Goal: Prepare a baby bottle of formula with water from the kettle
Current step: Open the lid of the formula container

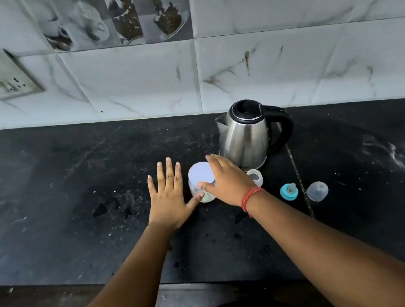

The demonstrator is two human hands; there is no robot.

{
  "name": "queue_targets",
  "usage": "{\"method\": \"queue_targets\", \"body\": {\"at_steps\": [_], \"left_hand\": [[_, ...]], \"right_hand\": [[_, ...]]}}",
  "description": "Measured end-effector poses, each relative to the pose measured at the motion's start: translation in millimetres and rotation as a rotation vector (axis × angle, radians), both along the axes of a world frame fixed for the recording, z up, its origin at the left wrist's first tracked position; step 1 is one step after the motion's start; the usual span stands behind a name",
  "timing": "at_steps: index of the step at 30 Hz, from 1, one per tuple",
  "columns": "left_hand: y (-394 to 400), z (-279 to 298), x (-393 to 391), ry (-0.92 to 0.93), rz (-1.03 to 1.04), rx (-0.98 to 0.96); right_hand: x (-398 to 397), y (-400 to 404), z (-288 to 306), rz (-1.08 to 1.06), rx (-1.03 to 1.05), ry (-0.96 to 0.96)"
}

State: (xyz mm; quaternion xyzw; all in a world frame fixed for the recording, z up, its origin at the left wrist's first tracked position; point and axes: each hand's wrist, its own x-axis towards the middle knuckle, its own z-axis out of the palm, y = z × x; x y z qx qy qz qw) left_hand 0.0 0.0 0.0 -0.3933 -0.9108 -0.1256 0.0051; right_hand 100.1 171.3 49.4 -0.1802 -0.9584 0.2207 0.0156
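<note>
Black counter [63,193] runs along a marble-look tiled wall [250,68], switch plate [0,74] at the far left of it. Steel kettle [243,136] with black lid and handle stands upright at the back, right of centre. Left hand [169,196] lies flat, palm down, fingers straight and spread, thumb tip touching the side of the clear jar [200,178]. Right hand [225,181] reaches over the white-lidded jar, fingers straight and close together, thumb on the lid edge; red thread band [250,198] on that wrist. Bottle body [256,177], clear, stands just right of the right hand, in front of the kettle. Dome cap [317,190] sits far right, and the blue ring with teat [288,191] lies between cap and bottle body.
</note>
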Motion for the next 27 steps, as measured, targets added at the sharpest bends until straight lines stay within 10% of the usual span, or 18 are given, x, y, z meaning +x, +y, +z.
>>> {"method": "queue_targets", "body": {"at_steps": [8,14,27], "left_hand": [[-4,0,0,-0.148,0.007,0.013],[11,21,16,-0.465,0.027,0.316],[31,43,31,-0.589,-0.145,0.311]], "right_hand": [[-15,-11,9,-0.085,0.085,-0.013],[-6,-9,22,-0.252,-0.414,0.045],[21,17,34,-0.122,-0.23,0.008]]}}
